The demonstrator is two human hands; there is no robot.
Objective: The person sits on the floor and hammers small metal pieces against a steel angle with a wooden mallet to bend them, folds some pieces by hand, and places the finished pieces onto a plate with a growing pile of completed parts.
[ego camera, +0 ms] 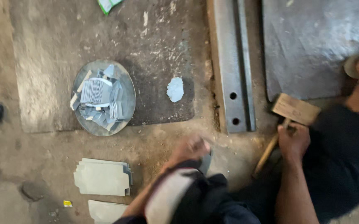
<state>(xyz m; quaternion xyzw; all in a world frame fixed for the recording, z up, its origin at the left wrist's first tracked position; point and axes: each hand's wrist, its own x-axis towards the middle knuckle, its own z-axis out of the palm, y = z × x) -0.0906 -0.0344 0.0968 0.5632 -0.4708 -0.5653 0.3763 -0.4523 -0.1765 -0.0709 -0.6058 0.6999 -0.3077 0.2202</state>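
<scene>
Your right hand (pixel 293 141) is clenched around the wooden mallet (pixel 289 120), just right of the steel bar (pixel 231 62). Your left hand (pixel 192 147), below that bar, is blurred; its grip cannot be told.

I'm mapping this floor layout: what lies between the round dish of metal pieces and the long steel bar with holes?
In the head view, one small pale cut piece lies alone on the dark floor plate, between the round dish and the steel bar.

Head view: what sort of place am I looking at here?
Probably a small sheet-metal workshop, worked at floor level. A round tray holds cut metal pieces, flat blanks are stacked on the dirt floor, and the right hand grips a wooden mallet.
</scene>
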